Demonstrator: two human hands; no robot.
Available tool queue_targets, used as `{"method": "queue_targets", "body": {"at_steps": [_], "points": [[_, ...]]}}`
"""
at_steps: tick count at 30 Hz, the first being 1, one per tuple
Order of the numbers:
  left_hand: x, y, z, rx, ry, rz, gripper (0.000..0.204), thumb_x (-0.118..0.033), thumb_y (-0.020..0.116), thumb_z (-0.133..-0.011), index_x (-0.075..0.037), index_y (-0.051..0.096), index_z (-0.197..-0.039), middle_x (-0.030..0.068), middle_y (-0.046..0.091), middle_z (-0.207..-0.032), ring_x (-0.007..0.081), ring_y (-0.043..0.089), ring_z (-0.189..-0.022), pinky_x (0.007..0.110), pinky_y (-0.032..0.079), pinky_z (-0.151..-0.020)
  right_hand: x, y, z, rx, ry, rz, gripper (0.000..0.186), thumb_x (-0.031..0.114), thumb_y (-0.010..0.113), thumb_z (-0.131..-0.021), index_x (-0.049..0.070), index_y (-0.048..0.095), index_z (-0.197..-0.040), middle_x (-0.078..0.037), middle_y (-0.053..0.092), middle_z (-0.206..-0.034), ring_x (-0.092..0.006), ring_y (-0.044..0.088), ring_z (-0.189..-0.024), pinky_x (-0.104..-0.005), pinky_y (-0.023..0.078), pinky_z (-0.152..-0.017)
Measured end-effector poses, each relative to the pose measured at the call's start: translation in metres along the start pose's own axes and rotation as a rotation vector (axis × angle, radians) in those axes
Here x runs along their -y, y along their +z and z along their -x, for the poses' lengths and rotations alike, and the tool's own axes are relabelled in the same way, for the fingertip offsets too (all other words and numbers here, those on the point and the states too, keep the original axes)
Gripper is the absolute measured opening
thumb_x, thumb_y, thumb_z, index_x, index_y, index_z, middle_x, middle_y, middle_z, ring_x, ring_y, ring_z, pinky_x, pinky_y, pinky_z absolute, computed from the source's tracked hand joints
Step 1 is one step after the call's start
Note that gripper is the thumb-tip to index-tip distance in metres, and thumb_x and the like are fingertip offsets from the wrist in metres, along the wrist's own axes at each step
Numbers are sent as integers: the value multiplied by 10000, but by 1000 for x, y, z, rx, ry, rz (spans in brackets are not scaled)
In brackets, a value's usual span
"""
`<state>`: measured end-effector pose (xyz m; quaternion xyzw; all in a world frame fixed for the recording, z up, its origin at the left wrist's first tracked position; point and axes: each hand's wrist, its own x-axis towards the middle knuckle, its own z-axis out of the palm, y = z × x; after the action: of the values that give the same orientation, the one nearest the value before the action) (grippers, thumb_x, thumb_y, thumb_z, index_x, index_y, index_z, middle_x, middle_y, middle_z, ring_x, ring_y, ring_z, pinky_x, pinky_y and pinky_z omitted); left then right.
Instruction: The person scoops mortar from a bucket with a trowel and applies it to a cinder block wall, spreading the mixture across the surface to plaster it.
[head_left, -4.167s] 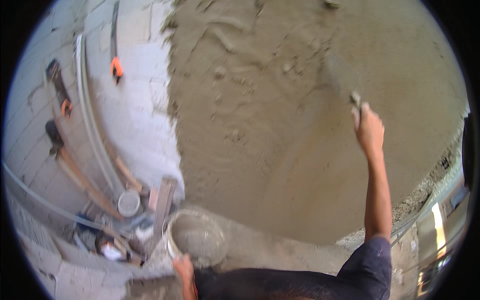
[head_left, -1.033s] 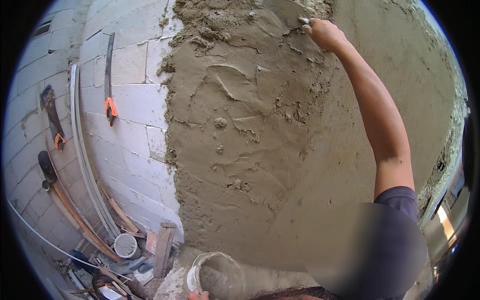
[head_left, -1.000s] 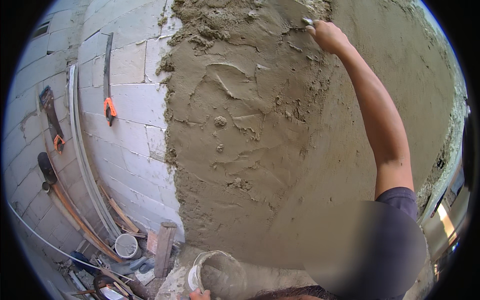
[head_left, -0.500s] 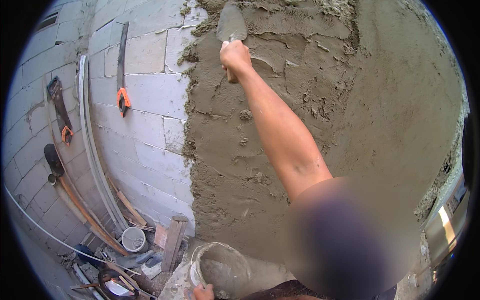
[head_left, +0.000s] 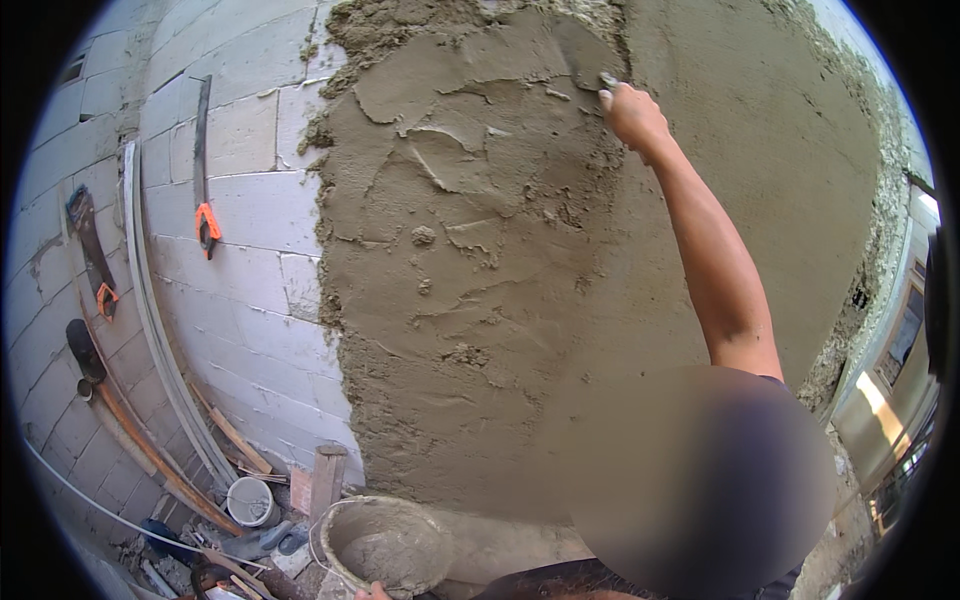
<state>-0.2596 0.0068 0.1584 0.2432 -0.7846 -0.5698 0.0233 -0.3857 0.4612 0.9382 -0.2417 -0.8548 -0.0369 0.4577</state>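
R hand (head_left: 636, 115): fingers closed round handle of trowel (head_left: 586, 58), grip looks firm, though most of handle is hidden in the fist. Arm stretched high; trowel lies up near top of the coated area, blade flat or nearly so on the wet mortar (head_left: 470, 300), exact angle n/c. Risk: at that reach wrist control is prob. weak, so an edge could dig in & gouge or drag the coat. Too much pressure could also pull a slab loose, esp. approx. where surface is lumpy, L of the smoother strip. Ragged L edge of mortar, against bare block wall (head_left: 235, 255), looks thin & crumbly; could shed if caught by blade. L hand (head_left: 373, 592): only partly in view at bottom edge, at near rim of bucket (head_left: 422, 523); pinching or just resting, cannot tell. Bucket holds grey mix, stands tilted or seen at an angle, unclear which. If hold is slack, bucket could slip or tip & spill, cause being attention up at the blade. Beyond: saw (head_left: 206, 205) w/ orange handle on block wall, well apart from trowel, low concern. Small white bucket (head_left: 253, 502) & loose debris at foot of wall: poss. trip hazard. Lower R blurred, footing n/v.
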Motion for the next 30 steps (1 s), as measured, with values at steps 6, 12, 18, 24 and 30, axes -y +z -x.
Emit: {"method": "queue_targets", "body": {"at_steps": [6,12,18,24,30], "points": [[-97,-31,66,26,-16,-168,529,-336,692,-879,125,600,-1122,259,662,-1027,379,596,-945,450,462,-880,-97,78,100,-2,196,-304,438,375,484,-999,-43,604,-1058,-275,673,-1016,-423,665,-936,-489,524,-804],[-43,-7,69,-42,196,-17,357,-189,704,-747,76,476,-672,227,482,-592,295,417,-571,498,382,-586,-92,142,414,938,-240,-271,395,385,585,-936,-2,615,-1011,-251,676,-889,-430,664,-876,-526,514,-771],[-68,-36,127,151,179,-8,327,-204,691,-813,73,533,-743,187,470,-600,192,468,-614,423,417,-579,-30,207,644,1228,-809,-226,158,109,541,-861,46,686,-856,-181,701,-848,-333,703,-863,-482,547,-714],[-93,-34,148,239,40,215,145,-62,599,-847,39,674,-918,-12,618,-707,62,518,-649,290,439,-582,-30,188,625,1415,-1097,-151,207,99,523,-895,9,633,-1046,-168,706,-893,-326,714,-836,-451,564,-718],[-103,-22,148,359,43,40,147,-64,605,-852,39,672,-931,-24,590,-684,60,503,-632,273,426,-567,-41,249,639,1496,-973,-66,242,153,495,-957,-9,661,-1025,-207,693,-944,-343,702,-906,-474,554,-815]]}}
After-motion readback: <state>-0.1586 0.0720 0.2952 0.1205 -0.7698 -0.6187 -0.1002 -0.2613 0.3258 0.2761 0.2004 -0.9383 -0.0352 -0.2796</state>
